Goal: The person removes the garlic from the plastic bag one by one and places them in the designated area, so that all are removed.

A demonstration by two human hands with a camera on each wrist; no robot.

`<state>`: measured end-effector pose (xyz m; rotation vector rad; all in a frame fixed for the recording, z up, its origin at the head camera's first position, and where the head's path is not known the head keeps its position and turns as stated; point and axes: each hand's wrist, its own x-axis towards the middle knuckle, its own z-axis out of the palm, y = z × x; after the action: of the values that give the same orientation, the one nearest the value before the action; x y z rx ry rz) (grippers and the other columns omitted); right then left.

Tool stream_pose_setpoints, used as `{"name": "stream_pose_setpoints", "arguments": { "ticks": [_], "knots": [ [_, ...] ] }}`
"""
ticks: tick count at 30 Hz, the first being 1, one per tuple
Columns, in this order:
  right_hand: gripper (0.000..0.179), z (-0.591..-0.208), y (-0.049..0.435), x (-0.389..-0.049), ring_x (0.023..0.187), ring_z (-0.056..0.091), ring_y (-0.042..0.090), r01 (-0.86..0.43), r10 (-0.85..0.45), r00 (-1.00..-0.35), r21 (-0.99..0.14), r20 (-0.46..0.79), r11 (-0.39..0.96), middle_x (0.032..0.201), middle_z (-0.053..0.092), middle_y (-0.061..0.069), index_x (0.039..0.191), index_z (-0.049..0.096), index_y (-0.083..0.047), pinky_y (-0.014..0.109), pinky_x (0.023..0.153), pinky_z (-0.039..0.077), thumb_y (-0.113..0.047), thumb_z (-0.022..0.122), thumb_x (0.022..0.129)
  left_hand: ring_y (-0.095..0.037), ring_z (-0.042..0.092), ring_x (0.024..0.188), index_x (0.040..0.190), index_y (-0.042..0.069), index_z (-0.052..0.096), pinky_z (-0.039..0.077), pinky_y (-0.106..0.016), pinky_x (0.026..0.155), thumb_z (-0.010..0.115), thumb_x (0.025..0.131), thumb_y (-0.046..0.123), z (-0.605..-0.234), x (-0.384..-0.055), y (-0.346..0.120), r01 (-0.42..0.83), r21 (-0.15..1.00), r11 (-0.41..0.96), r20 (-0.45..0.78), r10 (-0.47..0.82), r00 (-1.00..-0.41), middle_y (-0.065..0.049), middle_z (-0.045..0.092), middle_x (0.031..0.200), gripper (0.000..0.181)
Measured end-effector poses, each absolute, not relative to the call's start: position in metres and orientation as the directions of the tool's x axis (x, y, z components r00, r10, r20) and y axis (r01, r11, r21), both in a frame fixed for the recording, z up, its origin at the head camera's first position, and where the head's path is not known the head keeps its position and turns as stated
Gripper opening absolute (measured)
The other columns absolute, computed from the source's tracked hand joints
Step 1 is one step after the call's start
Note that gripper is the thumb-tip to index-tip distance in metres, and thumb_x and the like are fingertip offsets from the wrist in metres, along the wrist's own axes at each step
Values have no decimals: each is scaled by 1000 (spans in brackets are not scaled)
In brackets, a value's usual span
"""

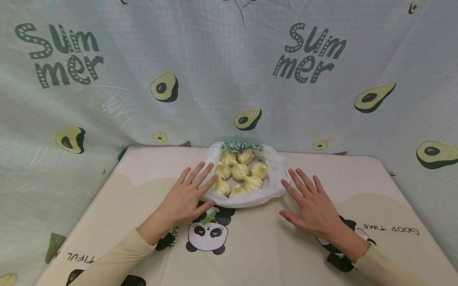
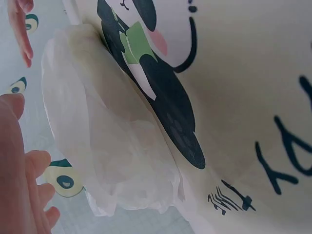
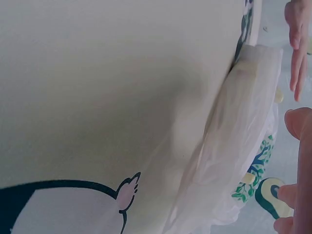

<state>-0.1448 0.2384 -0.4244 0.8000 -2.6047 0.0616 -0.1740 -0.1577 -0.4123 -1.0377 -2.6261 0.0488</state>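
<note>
Several pale yellow garlic bulbs (image 1: pixel 239 171) lie grouped in a white plastic bag (image 1: pixel 250 198) whose top is spread wide, near the back of the table. Green leaf and blue branch print shows at its far side. At the bag's left edge my left hand (image 1: pixel 186 196) hovers palm down, fingers spread, the fingertips overlapping the rim in the head view. To the right of the bag, my right hand (image 1: pixel 311 202) is likewise spread, fingers straight and holding nothing. Both wrist views show the bag's crumpled side (image 2: pixel 117 131), which hides most of the garlic.
The table (image 1: pixel 250 246) wears a cream cover printed with pandas (image 1: pixel 207 234) and lettering. Behind it and at both sides hangs a pale curtain (image 1: pixel 214 79) with avocado prints and "summer" lettering, close against the table's back edge.
</note>
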Motion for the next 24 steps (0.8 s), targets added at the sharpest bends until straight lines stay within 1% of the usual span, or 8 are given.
{"name": "stream_pose_setpoints", "arguments": {
  "ticks": [3,7,9,11,16,19,22,24],
  "knots": [
    [87,-424,238,-145,150,14,31,-545,-527,-749,80,402,835,162,25,14,147,50,-12,63,111,16,-77,38,90,-30,5,151,154,17,38,13,-55,116,38,100,58,-413,-174,-157,679,-136,721,294,684,-668,-9,13,166,68],
    [85,-425,239,-145,149,16,32,-544,-527,-748,81,404,835,161,27,14,147,50,-12,63,110,18,-75,39,91,-30,8,151,154,16,39,14,-56,115,26,102,61,-414,-175,-158,697,-121,707,309,694,-650,-10,16,165,70],
    [84,-425,239,-147,149,18,32,-548,-529,-747,78,404,833,160,29,14,147,50,-12,62,111,19,-74,39,92,-30,11,150,154,16,40,15,-56,115,24,103,60,-414,-176,-159,703,-111,702,311,697,-646,-10,18,165,69],
    [82,-426,240,-148,148,22,32,-555,-533,-742,74,407,829,159,32,14,147,50,-12,60,110,21,-72,39,93,-31,14,150,152,16,42,17,-56,115,28,104,56,-415,-178,-160,711,-101,696,313,701,-641,-10,22,164,65],
    [78,-426,240,-152,143,31,34,-579,-547,-721,63,426,813,154,41,16,145,52,-10,58,109,27,-69,35,97,-31,27,146,147,15,51,23,-57,113,48,102,42,-417,-184,-164,736,-64,674,334,710,-620,-11,34,159,53],
    [75,-425,239,-154,141,35,34,-591,-549,-715,45,433,805,151,44,17,143,54,-8,57,108,30,-66,38,98,-32,33,143,142,14,57,27,-57,111,49,102,40,-420,-189,-167,751,-37,659,372,707,-601,-11,39,156,48],
    [69,-425,239,-157,139,38,35,-594,-541,-717,23,440,804,149,46,18,142,55,-7,56,107,32,-60,47,97,-32,38,140,135,13,64,32,-58,107,49,103,37,-423,-194,-170,763,-6,646,429,691,-582,-12,45,152,43],
    [65,-425,239,-160,136,42,36,-596,-534,-714,8,453,803,147,48,18,140,57,-7,55,105,35,-54,54,96,-32,42,137,130,13,67,34,-58,105,53,101,32,-425,-196,-172,766,31,643,468,667,-579,-12,48,149,38]
  ]
}}
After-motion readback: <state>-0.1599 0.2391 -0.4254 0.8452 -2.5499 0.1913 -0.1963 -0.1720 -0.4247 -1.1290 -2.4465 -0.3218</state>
